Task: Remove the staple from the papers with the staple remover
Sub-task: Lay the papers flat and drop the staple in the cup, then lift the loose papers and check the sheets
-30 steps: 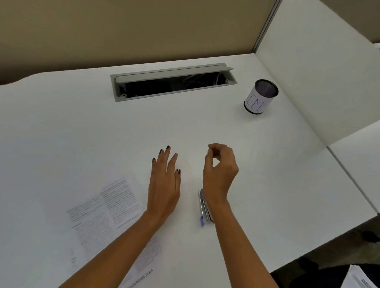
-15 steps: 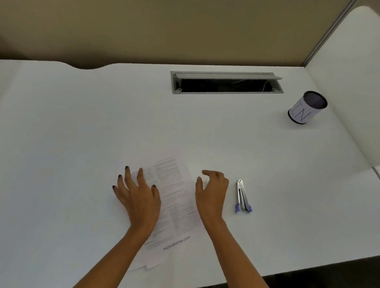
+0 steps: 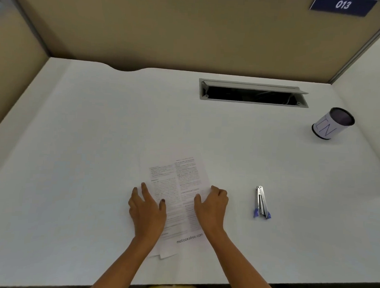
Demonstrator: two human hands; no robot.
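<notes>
Seen from the head camera, a person is pressing both palms onto the papers (image 3: pixel 178 199) lying near the front edge of a white desk (image 3: pixel 76 161). The left hand (image 3: pixel 147 211) is resting flat, fingers (image 3: pixel 145 190) spread and gripping nothing; the right hand (image 3: pixel 212 207) is lying loosely curled and empty at the sheets' right edge. The staple remover (image 3: pixel 261 202) is lying untouched to the right, apart from the papers. The staple itself is too small to make out. Squaring the sheets and pinning them firmly should be helping before reaching for the tool.

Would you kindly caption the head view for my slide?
Both hands, left and right, flat on the papers; staple remover lies untouched alongside.
</notes>
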